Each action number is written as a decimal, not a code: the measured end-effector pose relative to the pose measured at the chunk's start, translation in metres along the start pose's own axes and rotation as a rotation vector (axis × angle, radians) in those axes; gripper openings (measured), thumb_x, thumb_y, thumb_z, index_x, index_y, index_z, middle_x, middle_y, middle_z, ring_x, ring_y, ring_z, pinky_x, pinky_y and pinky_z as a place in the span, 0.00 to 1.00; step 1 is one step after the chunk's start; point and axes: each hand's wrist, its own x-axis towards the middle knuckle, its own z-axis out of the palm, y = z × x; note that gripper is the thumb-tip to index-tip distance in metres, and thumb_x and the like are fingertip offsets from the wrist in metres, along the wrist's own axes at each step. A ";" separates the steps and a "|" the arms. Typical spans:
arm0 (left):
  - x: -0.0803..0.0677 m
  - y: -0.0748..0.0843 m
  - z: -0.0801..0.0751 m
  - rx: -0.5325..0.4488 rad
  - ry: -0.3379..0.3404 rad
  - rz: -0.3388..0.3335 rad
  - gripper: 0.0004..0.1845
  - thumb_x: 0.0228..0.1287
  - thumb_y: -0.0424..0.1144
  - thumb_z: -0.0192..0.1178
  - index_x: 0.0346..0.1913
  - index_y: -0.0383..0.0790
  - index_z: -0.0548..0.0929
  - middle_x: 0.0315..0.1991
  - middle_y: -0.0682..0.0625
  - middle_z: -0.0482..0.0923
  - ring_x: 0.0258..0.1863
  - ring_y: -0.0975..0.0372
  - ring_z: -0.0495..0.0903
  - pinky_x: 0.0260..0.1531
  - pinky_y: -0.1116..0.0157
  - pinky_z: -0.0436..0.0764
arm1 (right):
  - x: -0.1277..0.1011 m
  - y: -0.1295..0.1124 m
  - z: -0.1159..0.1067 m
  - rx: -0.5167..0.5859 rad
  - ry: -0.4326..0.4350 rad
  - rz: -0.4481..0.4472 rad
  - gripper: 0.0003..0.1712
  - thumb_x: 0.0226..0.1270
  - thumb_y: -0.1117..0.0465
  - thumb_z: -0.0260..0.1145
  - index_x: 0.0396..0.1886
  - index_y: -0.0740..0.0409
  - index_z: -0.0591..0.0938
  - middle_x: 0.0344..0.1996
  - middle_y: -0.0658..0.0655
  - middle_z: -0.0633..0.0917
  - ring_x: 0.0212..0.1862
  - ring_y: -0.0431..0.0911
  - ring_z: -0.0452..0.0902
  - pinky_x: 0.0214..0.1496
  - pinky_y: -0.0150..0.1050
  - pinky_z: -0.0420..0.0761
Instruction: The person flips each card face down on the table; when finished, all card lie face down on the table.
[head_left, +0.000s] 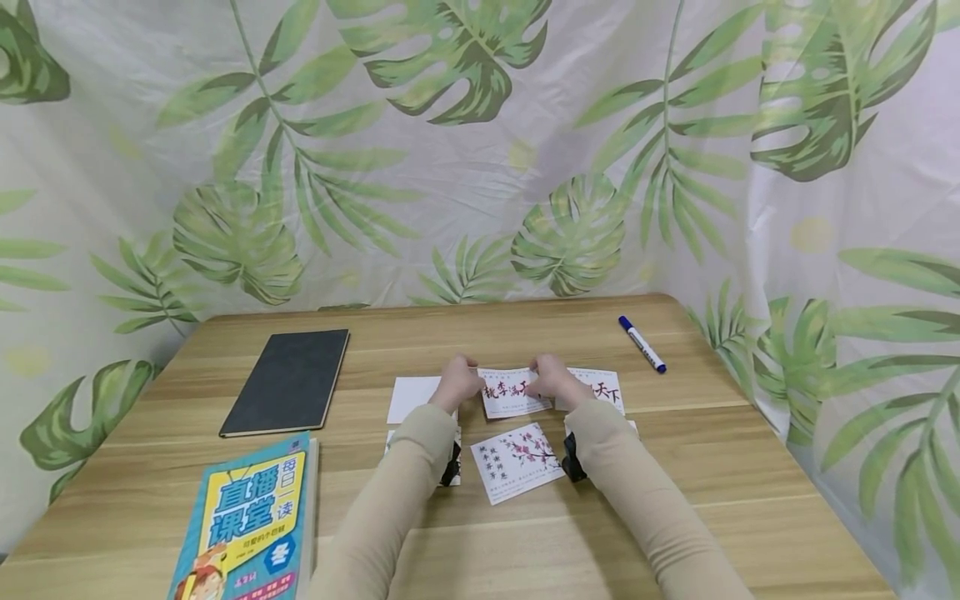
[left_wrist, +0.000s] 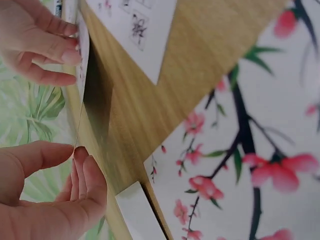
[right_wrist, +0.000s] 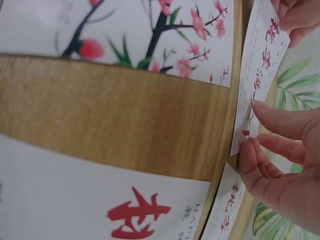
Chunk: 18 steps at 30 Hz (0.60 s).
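Observation:
My left hand (head_left: 459, 383) pinches the left edge of a white card (head_left: 506, 396) with red Chinese characters. At its other end my right hand (head_left: 557, 382) grips the same card between thumb and fingers. In the left wrist view the card is edge-on, tilted up off the wooden table (head_left: 480, 550). Just below in the head view lies a card with pink blossoms (head_left: 521, 458). A similar red-lettered card (head_left: 606, 387) is right of my right hand, and a plain white card (head_left: 411, 398) left of my left. My forearms partly hide other cards below these.
At the left are a black notebook (head_left: 288, 379) and, nearer, a blue and yellow book (head_left: 243, 525). A blue-capped marker (head_left: 642, 343) lies at the back right. Behind the table hangs a leaf-patterned curtain (head_left: 450, 167).

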 end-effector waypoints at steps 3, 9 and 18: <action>0.045 -0.044 0.016 -0.117 0.025 0.043 0.22 0.45 0.28 0.56 0.48 0.30 0.80 0.38 0.42 0.82 0.34 0.59 0.78 0.34 0.66 0.79 | 0.000 0.000 -0.001 0.013 -0.006 -0.006 0.26 0.55 0.66 0.69 0.53 0.73 0.74 0.51 0.69 0.79 0.55 0.59 0.74 0.58 0.48 0.75; 0.075 -0.074 0.028 -0.345 -0.009 0.080 0.11 0.50 0.29 0.62 0.39 0.29 0.82 0.30 0.42 0.81 0.25 0.59 0.82 0.27 0.68 0.83 | -0.004 -0.001 -0.001 0.034 0.000 -0.018 0.24 0.54 0.67 0.69 0.51 0.70 0.75 0.46 0.66 0.80 0.46 0.55 0.76 0.51 0.45 0.78; -0.008 0.005 -0.008 -0.439 -0.030 -0.084 0.16 0.59 0.27 0.57 0.49 0.22 0.76 0.39 0.35 0.80 0.29 0.57 0.80 0.34 0.61 0.85 | -0.009 -0.006 -0.001 0.164 -0.008 -0.034 0.15 0.55 0.72 0.64 0.45 0.67 0.80 0.33 0.61 0.81 0.28 0.42 0.71 0.27 0.30 0.72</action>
